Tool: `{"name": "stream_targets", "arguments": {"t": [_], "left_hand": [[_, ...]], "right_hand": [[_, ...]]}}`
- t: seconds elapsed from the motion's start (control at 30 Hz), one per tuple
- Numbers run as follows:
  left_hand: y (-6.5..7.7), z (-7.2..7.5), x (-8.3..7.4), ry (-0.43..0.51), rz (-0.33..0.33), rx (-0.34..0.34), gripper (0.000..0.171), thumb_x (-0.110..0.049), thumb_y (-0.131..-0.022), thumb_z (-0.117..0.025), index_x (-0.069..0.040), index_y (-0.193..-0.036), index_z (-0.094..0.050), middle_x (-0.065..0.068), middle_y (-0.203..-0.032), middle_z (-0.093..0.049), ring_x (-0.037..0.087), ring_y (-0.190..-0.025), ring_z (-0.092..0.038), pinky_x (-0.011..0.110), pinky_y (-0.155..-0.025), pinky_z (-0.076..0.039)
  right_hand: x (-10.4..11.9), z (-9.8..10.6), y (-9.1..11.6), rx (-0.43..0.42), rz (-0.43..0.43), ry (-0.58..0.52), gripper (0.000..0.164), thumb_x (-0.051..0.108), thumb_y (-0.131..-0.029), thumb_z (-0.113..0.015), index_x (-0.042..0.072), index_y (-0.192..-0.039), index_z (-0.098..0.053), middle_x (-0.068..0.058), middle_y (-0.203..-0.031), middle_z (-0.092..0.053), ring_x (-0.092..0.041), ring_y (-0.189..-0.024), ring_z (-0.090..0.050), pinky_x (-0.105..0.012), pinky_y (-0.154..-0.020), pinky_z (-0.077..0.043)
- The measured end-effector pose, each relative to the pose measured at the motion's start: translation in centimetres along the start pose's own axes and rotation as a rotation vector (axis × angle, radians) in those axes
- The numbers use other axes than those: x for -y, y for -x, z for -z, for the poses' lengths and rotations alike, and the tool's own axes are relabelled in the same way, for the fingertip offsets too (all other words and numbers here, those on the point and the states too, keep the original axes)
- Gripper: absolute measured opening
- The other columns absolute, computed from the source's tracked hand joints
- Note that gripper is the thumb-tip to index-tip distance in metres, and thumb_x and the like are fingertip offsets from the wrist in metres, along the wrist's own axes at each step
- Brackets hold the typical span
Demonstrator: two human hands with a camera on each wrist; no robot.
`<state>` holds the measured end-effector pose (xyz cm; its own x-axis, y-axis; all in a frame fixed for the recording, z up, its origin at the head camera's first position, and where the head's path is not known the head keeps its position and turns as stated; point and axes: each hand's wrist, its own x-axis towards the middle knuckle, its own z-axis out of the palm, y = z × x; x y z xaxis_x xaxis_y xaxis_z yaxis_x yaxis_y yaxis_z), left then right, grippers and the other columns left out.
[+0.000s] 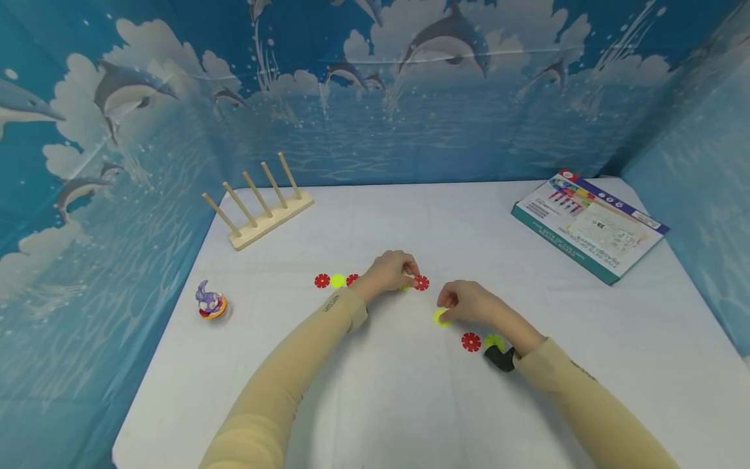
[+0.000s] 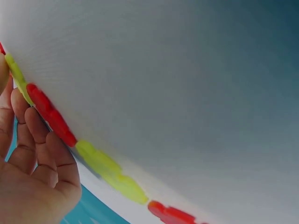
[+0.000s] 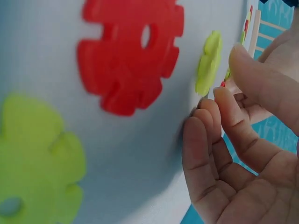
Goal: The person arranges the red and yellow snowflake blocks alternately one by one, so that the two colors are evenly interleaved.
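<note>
My left hand (image 1: 389,270) is at the right end of a row of notched plastic discs. Its thumb and forefinger pinch the edge of a red disc (image 1: 422,283). Along that row, red and yellow discs alternate, including a yellow disc (image 2: 112,170) and a red disc (image 2: 51,114). My right hand (image 1: 471,301) hovers with loosely bent fingers over a yellow disc (image 1: 442,317); in the right wrist view a gap separates the thumb from the fingers, beside that disc (image 3: 209,63). Nearer my right wrist lie another red disc (image 1: 471,342) and a yellow-green disc (image 1: 494,341).
A wooden stand (image 1: 272,221) with several upright pegs is at the back left. A purple-topped toy (image 1: 211,301) sits at the left, and a flat printed box (image 1: 588,225) lies at the back right. A black strap piece (image 1: 500,358) hangs by the right wrist. White cloth covers the table (image 1: 398,391).
</note>
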<state>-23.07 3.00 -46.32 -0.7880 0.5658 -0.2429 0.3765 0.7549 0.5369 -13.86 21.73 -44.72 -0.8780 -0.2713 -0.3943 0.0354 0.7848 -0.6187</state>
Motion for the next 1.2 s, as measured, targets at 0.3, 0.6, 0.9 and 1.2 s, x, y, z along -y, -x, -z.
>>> {"name": "stream_targets", "arguments": {"t": [0.3, 0.6, 0.9, 1.2], "left_hand": [[0.1, -0.1, 0.0, 0.007, -0.010, -0.008, 0.012, -0.019, -0.087, -0.076, -0.017, -0.098, -0.072, -0.003, -0.095, -0.064, 0.013, -0.090, -0.052, 0.027, -0.082, -0.044], [0.1, -0.2, 0.0, 0.004, -0.023, -0.008, 0.011, -0.020, -0.087, -0.076, -0.017, -0.097, -0.071, -0.003, -0.093, -0.063, 0.013, -0.091, -0.050, 0.028, -0.083, -0.042], [0.3, -0.2, -0.1, -0.003, -0.019, -0.004, 0.012, -0.018, -0.088, -0.075, -0.015, -0.099, -0.070, -0.001, -0.097, -0.064, 0.014, -0.094, -0.052, 0.028, -0.084, -0.043], [0.3, -0.1, -0.2, 0.021, -0.041, 0.004, 0.013, -0.016, -0.088, -0.075, -0.014, -0.099, -0.070, 0.000, -0.094, -0.063, 0.012, -0.086, -0.054, 0.023, -0.077, -0.044]], "right_hand": [[0.4, -0.6, 0.5, -0.009, -0.027, 0.070, 0.031, 0.014, -0.077, -0.084, 0.005, -0.097, -0.063, -0.006, -0.087, -0.057, -0.020, -0.082, -0.051, -0.030, -0.073, -0.049], [0.5, -0.8, 0.8, -0.030, -0.028, 0.073, 0.027, 0.012, -0.077, -0.082, 0.007, -0.091, -0.059, -0.005, -0.082, -0.055, -0.019, -0.078, -0.050, -0.029, -0.069, -0.046], [-0.4, -0.2, 1.1, -0.013, 0.010, -0.001, 0.016, 0.011, -0.081, -0.078, 0.011, -0.089, -0.065, -0.003, -0.079, -0.058, -0.018, -0.074, -0.051, -0.029, -0.068, -0.044], [-0.8, 1.2, 0.8, -0.019, 0.052, -0.039, 0.005, 0.012, -0.086, -0.073, 0.014, -0.091, -0.072, -0.001, -0.079, -0.062, -0.017, -0.076, -0.053, -0.030, -0.071, -0.044]]}}
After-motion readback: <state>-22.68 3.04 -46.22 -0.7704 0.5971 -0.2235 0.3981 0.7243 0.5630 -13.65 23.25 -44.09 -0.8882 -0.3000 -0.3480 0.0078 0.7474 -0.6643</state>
